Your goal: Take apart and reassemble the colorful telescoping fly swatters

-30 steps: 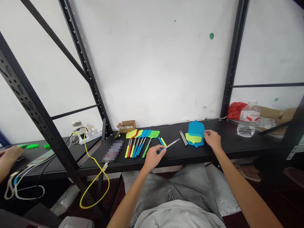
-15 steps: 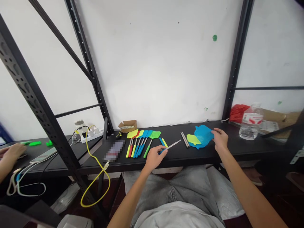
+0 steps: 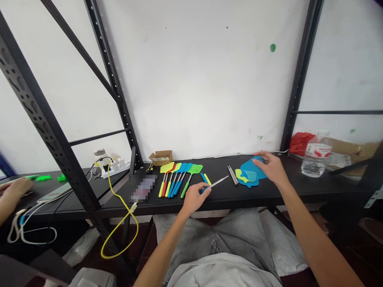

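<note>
My left hand (image 3: 194,198) is closed round the blue grip of a fly swatter handle (image 3: 220,181), its thin metal rod pointing right. My right hand (image 3: 273,168) pinches a blue mesh fly swatter head (image 3: 249,164) near its upper right edge. Beneath and around it lie another blue head (image 3: 251,183) and a yellow-green head (image 3: 238,174), partly covered. Just left of these heads rest several bare metal rods (image 3: 232,175). Behind my left hand are a yellow grip (image 3: 207,179) and a blue grip (image 3: 203,177).
Assembled fly swatters (image 3: 176,179) in several colours lie in a row at left, beside a blurred phone (image 3: 144,189). A small cardboard box (image 3: 161,158) stands behind them. A water bottle (image 3: 316,155) is at right. Another person's hand (image 3: 14,189) shows at far left, beyond the black post (image 3: 60,131).
My right hand has moved left and up over the heads, shifting from the right edge of the blue pile. The upper blue head has slid over the yellow-green one. My left hand stays put.
</note>
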The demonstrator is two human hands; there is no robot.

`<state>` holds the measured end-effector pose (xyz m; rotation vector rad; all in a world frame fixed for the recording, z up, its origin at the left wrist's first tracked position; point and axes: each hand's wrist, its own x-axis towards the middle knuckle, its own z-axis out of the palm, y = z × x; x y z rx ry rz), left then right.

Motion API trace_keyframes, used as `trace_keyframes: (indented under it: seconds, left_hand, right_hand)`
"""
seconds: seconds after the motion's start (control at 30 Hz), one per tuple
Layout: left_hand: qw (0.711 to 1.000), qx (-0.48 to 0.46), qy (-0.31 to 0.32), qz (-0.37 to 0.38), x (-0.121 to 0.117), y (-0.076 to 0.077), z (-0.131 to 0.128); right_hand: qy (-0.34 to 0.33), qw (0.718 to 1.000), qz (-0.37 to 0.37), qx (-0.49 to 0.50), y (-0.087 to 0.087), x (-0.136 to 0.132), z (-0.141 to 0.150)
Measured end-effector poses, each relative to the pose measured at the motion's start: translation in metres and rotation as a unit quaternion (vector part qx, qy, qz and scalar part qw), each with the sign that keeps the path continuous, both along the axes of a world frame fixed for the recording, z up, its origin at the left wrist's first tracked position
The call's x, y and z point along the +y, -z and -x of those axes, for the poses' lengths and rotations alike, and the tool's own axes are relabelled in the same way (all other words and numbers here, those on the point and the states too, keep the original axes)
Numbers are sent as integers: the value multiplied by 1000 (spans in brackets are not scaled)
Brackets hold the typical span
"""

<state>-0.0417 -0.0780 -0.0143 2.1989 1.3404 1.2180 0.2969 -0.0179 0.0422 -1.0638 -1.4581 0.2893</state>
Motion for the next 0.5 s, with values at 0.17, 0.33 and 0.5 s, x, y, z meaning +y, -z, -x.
trace_keyframes:
  seconds: [0.17, 0.33, 0.5]
  left_hand:
    - [1000, -1, -2, 2, -1, 0, 0]
    - [1000, -2, 4, 4, -2, -2, -1]
    - [1000, -5, 9, 6, -1, -1, -1]
  right_hand:
    - [-60, 983, 35, -173, -18, -25, 25]
    - [-72, 961, 64, -259, -23, -39, 47]
    - [-62, 940, 79, -326, -20, -39, 53]
